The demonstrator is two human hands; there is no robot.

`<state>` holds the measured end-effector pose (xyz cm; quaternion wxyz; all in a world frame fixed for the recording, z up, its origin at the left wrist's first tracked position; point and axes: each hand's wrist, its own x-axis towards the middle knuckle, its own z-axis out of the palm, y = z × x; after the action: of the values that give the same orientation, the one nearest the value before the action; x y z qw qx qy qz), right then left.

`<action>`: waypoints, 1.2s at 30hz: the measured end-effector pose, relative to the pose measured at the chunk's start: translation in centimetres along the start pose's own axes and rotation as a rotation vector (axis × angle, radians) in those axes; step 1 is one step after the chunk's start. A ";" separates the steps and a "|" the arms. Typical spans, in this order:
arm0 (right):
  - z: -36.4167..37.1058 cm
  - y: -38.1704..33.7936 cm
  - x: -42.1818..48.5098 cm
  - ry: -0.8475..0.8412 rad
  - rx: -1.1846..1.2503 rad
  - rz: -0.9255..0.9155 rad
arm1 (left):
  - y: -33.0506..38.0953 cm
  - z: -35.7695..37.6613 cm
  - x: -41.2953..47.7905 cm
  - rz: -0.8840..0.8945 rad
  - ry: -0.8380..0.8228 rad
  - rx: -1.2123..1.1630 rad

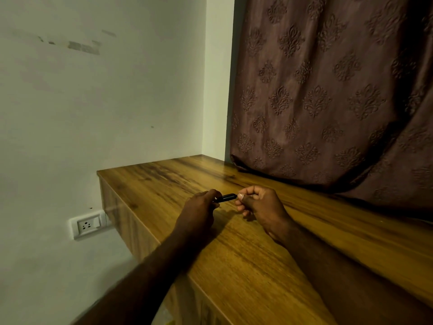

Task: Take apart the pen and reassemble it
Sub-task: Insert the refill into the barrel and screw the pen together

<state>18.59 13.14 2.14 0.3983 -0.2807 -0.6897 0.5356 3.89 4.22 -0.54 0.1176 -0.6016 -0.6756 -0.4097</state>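
A short black cylindrical pen (224,197) is held just above the brown wood-grain bench (257,254), gripped at one end by the closed left hand (199,207) and pinched at the other by the right hand (260,205) fingers (241,196)

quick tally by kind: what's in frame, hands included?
Hands: 2, left hand and right hand, both gripping the pen
Pen: 1, black
Wooden counter: 1
Curtain: 1
Wall socket: 1
Total: 6
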 end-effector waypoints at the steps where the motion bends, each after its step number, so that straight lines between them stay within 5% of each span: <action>1: 0.1 0.0 0.0 0.004 -0.017 -0.007 | 0.0 0.0 0.0 0.004 0.002 -0.001; 11: 0.3 0.4 0.2 0.009 -0.019 -0.010 | 0.0 0.0 -0.1 0.024 0.000 -0.028; 15: -0.9 1.2 1.1 0.153 -0.013 -0.009 | 0.0 -0.2 0.0 -0.033 0.011 0.007; 19: -2.2 2.9 1.8 0.258 -0.230 -0.004 | 0.0 -0.2 -0.1 -0.054 -0.011 0.045; 25: -1.3 4.0 3.3 0.079 -0.585 -0.028 | -0.3 0.1 0.2 -0.057 -0.066 0.106; 29: -1.0 4.8 4.2 0.107 -0.789 -0.052 | -0.4 0.2 0.3 -0.046 -0.093 0.119; 36: -1.4 2.3 2.0 0.121 -0.106 -0.032 | -0.3 0.2 0.3 -0.050 -0.080 0.119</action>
<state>18.67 16.08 0.54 0.4324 -0.3222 -0.6962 0.4739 3.61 4.57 -0.63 0.1158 -0.5924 -0.7177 -0.3472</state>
